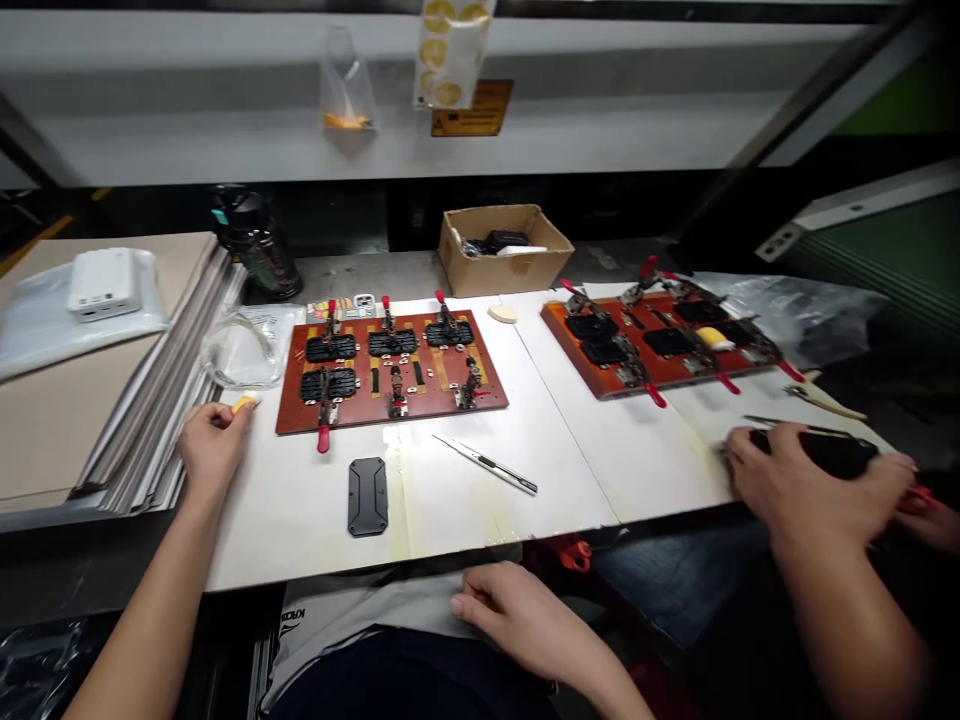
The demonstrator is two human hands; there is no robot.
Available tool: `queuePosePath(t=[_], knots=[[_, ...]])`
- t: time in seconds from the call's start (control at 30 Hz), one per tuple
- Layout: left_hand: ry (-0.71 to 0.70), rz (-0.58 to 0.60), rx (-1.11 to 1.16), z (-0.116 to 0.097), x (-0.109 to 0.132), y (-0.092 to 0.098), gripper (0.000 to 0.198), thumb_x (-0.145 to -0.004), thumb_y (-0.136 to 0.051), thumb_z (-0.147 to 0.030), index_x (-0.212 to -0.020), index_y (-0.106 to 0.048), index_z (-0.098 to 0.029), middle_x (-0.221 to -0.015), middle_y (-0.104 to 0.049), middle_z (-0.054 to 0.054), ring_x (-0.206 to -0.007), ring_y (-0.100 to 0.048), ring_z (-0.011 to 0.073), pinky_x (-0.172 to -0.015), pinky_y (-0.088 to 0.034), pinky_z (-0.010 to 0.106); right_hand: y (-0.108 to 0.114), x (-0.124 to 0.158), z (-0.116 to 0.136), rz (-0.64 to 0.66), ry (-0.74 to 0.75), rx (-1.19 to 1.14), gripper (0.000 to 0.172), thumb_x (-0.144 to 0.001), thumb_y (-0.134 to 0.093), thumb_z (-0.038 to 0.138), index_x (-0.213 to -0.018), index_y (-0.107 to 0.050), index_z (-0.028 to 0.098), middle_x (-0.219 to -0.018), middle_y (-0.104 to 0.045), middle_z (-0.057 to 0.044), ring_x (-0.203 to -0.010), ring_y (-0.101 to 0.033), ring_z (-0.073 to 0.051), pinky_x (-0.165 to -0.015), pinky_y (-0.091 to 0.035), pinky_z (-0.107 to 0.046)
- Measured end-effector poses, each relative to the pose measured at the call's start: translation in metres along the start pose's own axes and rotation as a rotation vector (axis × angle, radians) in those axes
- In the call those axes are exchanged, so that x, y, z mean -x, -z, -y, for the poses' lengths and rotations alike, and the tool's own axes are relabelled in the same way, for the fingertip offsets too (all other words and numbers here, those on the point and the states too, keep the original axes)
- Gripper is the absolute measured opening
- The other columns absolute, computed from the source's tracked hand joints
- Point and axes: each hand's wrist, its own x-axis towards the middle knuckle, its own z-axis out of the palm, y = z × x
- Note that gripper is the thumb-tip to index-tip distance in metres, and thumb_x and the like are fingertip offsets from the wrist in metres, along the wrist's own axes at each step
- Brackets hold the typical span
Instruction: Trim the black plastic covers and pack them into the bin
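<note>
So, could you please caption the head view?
Left hand pinches a yellow item beside a red fixture board of clamped black parts.

Gap on the white tabletop between left hand and black case; utility knife and clamped fixture board beyond.

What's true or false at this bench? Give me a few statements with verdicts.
1. The left hand pinches a small yellow piece. True.
2. The right hand grips the utility knife. False: that hand sits below the table's front edge; the knife lies apart on the table.
3. A black rectangular case lies in front of the left fixture board. True.
4. That board has no clamps. False: it has red-handled toggle clamps.
5. A co-worker's hand is on a black object at right. True.
</note>
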Motion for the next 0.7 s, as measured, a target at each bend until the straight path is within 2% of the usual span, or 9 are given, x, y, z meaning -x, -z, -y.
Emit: queuePosePath(t=[0.13,0.23,0.27,0.33,0.37,0.43,0.57,0.63,0.7], knots=[[-0.083,-0.007,-0.19,-0.007,0.015,0.011,0.026,-0.079,-0.069,-0.043,-0.074,-0.054,-0.022,-0.08,-0.048,0.0,-0.093,-0.051,0.0245,-0.092,-0.039,0.038,-0.017,0.035,-0.08,-0.01,-0.506,0.071,0.033,-0.091,-0.059,0.049,-0.075,-0.067,0.022,-0.081,-0.072,-0.007,-0.083,-0.07,-0.028,-0.071,-0.045,-0.034],[-0.115,0.019,-0.251,-0.03,0.051,0.027,0.024,-0.09,-0.058,-0.047,-0.088,-0.057,-0.023,-0.085,-0.055,0.0,-0.089,-0.055,0.0209,-0.083,-0.04,0.032,-0.027,0.044,-0.127,-0.162,-0.875,0.136,0.05,-0.097,-0.037,0.052,-0.109,-0.066,0.013,-0.107,-0.07,-0.022,-0.092,-0.07,-0.04,-0.072,-0.049,-0.046],[-0.128,0.093,-0.259,-0.041,0.068,0.031,0.026,-0.092,-0.056,-0.05,-0.088,-0.057,-0.023,-0.083,-0.058,-0.002,-0.077,-0.056,0.0175,-0.073,-0.041,0.029,-0.029,0.043,-0.139,-0.233,-0.89,0.132,0.055,-0.097,-0.034,0.054,-0.118,-0.061,0.011,-0.117,-0.066,-0.025,-0.094,-0.07,-0.041,-0.072,-0.049,-0.047],[-0.214,0.401,-0.272,-0.067,0.103,0.035,0.029,-0.094,-0.053,-0.054,-0.092,-0.059,-0.026,-0.077,-0.061,-0.005,-0.066,-0.058,0.0143,-0.064,-0.041,0.026,-0.032,0.035,-0.154,-0.401,-0.784,0.045,0.06,-0.092,-0.04,0.062,-0.121,-0.058,0.013,-0.125,-0.063,-0.021,-0.098,-0.069,-0.037,-0.076,-0.051,-0.043],[-0.263,0.538,-0.347,-0.079,0.12,0.033,0.03,-0.096,-0.048,-0.055,-0.1,-0.059,-0.027,-0.077,-0.063,-0.005,-0.066,-0.061,0.0153,-0.063,-0.041,0.026,-0.033,0.03,-0.159,-0.475,-0.703,-0.017,0.059,-0.089,-0.043,0.065,-0.116,-0.061,0.016,-0.121,-0.066,-0.017,-0.097,-0.069,-0.033,-0.078,-0.052,-0.039],[-0.351,0.681,-0.579,-0.1,0.146,0.023,0.04,-0.1,-0.041,-0.054,-0.123,-0.054,-0.025,-0.083,-0.068,0.0,-0.067,-0.067,0.0215,-0.058,-0.04,0.03,-0.036,0.02,-0.162,-0.566,-0.596,-0.11,0.056,-0.088,-0.042,0.069,-0.1,-0.065,0.019,-0.102,-0.072,-0.012,-0.088,-0.07,-0.027,-0.077,-0.052,-0.033],[-0.455,0.675,-0.844,-0.118,0.167,-0.01,0.069,-0.098,-0.041,-0.058,-0.154,-0.029,-0.019,-0.101,-0.069,0.01,-0.071,-0.072,0.0301,-0.053,-0.044,0.035,-0.044,0.027,-0.159,-0.61,-0.724,-0.097,0.066,-0.088,-0.036,0.074,-0.093,-0.069,0.017,-0.075,-0.072,-0.013,-0.068,-0.068,-0.031,-0.065,-0.052,-0.039],[-0.45,0.68,-0.845,-0.118,0.168,-0.022,0.072,-0.098,-0.04,-0.058,-0.157,-0.027,-0.019,-0.105,-0.068,0.013,-0.075,-0.072,0.0311,-0.057,-0.049,0.036,-0.046,0.048,-0.158,-0.647,-0.839,-0.085,0.07,-0.084,-0.044,0.076,-0.105,-0.073,0.017,-0.075,-0.073,-0.015,-0.07,-0.07,-0.036,-0.063,-0.053,-0.043],[-0.403,0.697,-0.806,-0.119,0.166,-0.029,0.068,-0.1,-0.039,-0.051,-0.157,-0.029,-0.017,-0.107,-0.067,0.016,-0.079,-0.072,0.0335,-0.062,-0.052,0.039,-0.045,0.073,-0.16,-0.678,-0.825,-0.064,0.063,-0.083,-0.052,0.074,-0.116,-0.075,0.025,-0.084,-0.076,-0.015,-0.076,-0.072,-0.04,-0.061,-0.054,-0.047]])
